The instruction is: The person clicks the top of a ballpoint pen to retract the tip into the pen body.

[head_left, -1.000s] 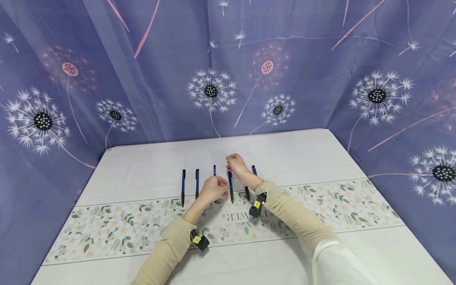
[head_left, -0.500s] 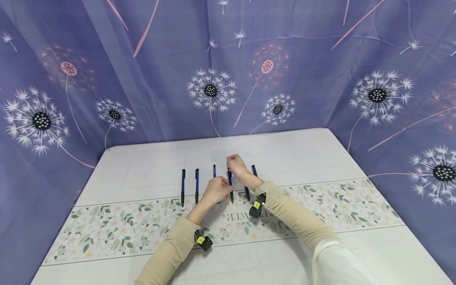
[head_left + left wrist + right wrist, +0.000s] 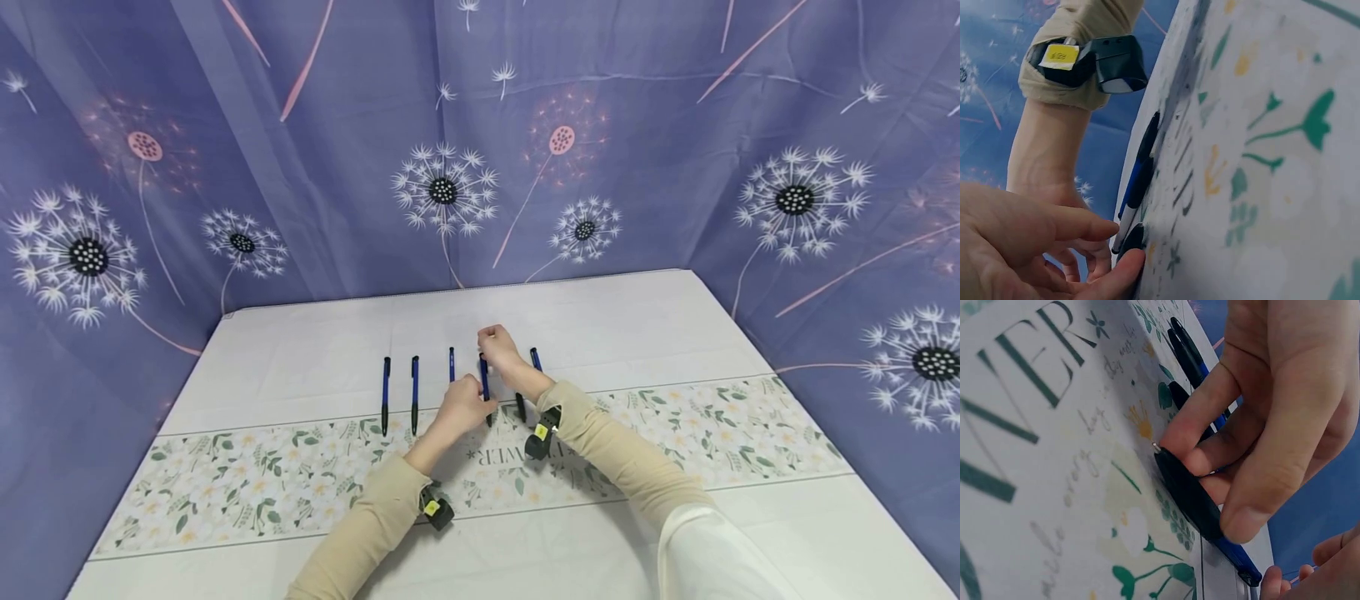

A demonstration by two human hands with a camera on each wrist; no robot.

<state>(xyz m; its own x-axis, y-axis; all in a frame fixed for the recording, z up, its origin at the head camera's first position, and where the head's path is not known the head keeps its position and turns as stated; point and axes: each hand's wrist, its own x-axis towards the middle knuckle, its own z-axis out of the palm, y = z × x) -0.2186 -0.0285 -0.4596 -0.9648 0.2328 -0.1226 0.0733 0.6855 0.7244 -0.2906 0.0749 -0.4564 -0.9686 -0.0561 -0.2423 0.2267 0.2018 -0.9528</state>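
Observation:
A blue pen with a black grip (image 3: 483, 375) lies on the table between my hands. My left hand (image 3: 465, 406) is at its writing end; in the right wrist view the thumb and fingers pinch the pen's black grip (image 3: 1188, 494). My right hand (image 3: 501, 350) is at the pen's far end, fingers bent. Its fingertips (image 3: 1270, 582) are right by the clicker end, and I cannot tell whether they grip it. Beside my left hand is another pen (image 3: 452, 363), its lower part hidden by that hand.
Two similar pens, one at the far left (image 3: 386, 396) and one beside it (image 3: 415, 396), lie parallel. Two more, a blue one (image 3: 536, 358) and a black-tipped one (image 3: 521, 406), are partly hidden by my right arm. A floral band (image 3: 247, 492) crosses the white table; a purple curtain (image 3: 337, 208) stands behind.
My left hand has moved right, from beside the middle pen onto the lower end of the pen between my hands. My right hand has barely shifted at that pen's top.

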